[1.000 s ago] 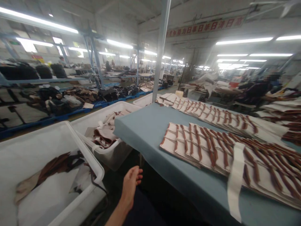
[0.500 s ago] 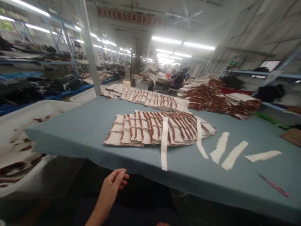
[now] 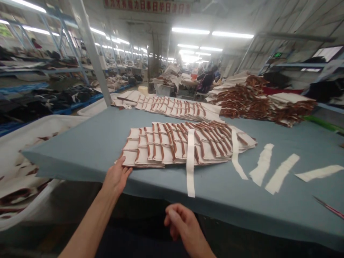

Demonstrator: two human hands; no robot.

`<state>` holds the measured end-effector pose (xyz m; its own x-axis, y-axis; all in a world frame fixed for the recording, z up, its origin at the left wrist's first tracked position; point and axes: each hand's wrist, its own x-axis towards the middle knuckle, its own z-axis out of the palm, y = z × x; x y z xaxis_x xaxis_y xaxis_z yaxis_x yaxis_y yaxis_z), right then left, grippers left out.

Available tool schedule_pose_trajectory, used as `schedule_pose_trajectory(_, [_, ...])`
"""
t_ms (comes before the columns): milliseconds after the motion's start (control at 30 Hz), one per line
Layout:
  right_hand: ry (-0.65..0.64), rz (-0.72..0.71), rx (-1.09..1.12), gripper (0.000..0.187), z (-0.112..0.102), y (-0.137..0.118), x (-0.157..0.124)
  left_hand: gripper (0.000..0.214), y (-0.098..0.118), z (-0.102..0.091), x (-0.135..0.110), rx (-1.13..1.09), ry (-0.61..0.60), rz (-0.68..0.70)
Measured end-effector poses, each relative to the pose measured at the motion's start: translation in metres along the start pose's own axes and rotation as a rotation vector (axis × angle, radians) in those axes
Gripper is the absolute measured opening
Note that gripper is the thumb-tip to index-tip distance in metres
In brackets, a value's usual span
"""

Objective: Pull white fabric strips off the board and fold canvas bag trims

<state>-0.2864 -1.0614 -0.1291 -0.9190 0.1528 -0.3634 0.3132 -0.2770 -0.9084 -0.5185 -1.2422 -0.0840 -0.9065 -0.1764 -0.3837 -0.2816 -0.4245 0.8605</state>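
My left hand [image 3: 117, 175] is at the front left corner of an overlapping row of cream fabric pieces with brown edges [image 3: 157, 152]. Its thumb lies on the corner and the fingers bend at the edge below, pinching it. In front of the table edge hangs my right hand [image 3: 182, 224], fingers loosely curled, nothing seen in it. One cream strip [image 3: 190, 172] lies across the row and hangs over its front side; a second strip [image 3: 236, 159] crosses the right part.
Loose cream strips [image 3: 282, 173] and a thin pink-handled tool [image 3: 331, 209] lie on the blue-green table cover [image 3: 80, 143]. Behind are another row of pieces [image 3: 174, 107] and tall fabric piles [image 3: 242, 96]. A white bin [image 3: 61, 120] stands left, beside a metal post [image 3: 90, 50].
My left hand has moved up and left from below the table edge to the corner of the fabric row. My right hand has risen into view. The camera view has shifted slightly.
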Motion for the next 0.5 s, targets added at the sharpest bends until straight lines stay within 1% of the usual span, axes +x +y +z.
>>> schedule_pose_trajectory(33, [0.038,-0.02,0.084,0.069,0.007,-0.015,0.015,0.031,-0.002,0.006,0.003,-0.007,0.011,-0.004])
schedule_pose_trajectory(100, [0.058,-0.019,0.134,0.069,0.018,-0.042,0.047,0.029,-0.004,0.015,0.01,-0.006,0.046,0.008])
schedule_pose_trajectory(167, [0.092,0.0,0.159,0.058,0.025,-0.06,0.08,0.026,-0.003,0.019,0.016,-0.009,0.084,0.073])
schedule_pose_trajectory(233, [0.142,0.004,0.168,0.046,0.027,-0.07,0.11,0.025,0.002,0.015,0.021,-0.03,0.12,0.186])
schedule_pose_trajectory(300, [0.198,-0.012,0.155,0.042,0.026,-0.074,0.132,0.025,0.008,0.003,0.028,-0.053,0.174,0.294])
schedule_pose_trajectory(367, [0.257,-0.041,0.126,0.039,0.026,-0.075,0.146,0.025,0.015,-0.015,0.034,-0.071,0.267,0.381])
schedule_pose_trajectory(433, [0.309,-0.07,0.097,0.034,0.026,-0.073,0.15,0.027,0.02,-0.036,0.04,-0.081,0.364,0.466])
schedule_pose_trajectory(500, [0.338,-0.087,0.075,0.03,0.026,-0.071,0.15,0.031,0.024,-0.056,0.041,-0.054,0.391,0.568])
